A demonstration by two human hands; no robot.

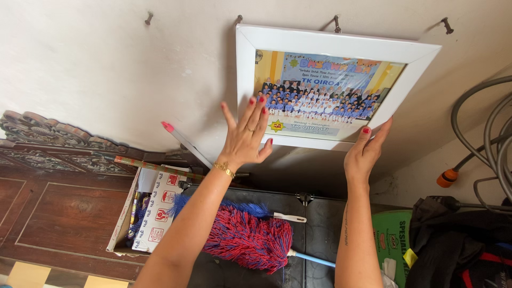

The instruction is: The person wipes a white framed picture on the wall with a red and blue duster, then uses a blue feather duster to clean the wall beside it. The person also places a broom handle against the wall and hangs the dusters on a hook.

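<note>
While the white-framed group photo (pixel 326 90) sat tilted against the wall (pixel 106 69) just under a row of nails (pixel 336 23), I had my left hand (pixel 246 136) spread open with its fingers flat on the lower left of the frame, and my right hand (pixel 367 152) open too, fingertips propping the lower right corner. I judged I was at the step of settling it on the wall. Levelling it seemed the next need, above the red-and-blue duster (pixel 245 237).

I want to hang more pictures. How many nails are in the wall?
4: one far left, one at the frame's top-left corner, one above its top edge, one far right. The frame may hide others.
</note>
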